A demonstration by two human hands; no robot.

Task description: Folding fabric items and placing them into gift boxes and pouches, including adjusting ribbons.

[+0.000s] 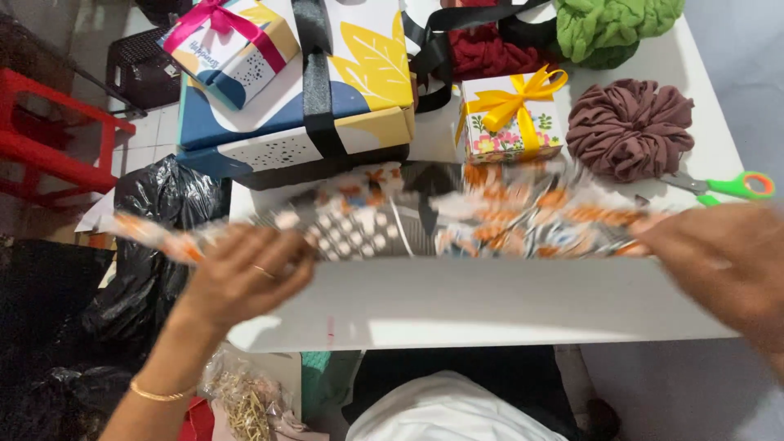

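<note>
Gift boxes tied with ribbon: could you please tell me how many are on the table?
3: a small box with pink ribbon stacked on a large box with black ribbon, and a small floral box with yellow bow beside them. Others may lie beyond the frame.

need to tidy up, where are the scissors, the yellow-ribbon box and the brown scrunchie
scissors [739, 186], head view, green handle
yellow-ribbon box [511, 117], head view, bow on top
brown scrunchie [629, 128], head view, ruffled middle

orange-grey patterned wrapping paper [457, 216], white table [506, 306]
</note>
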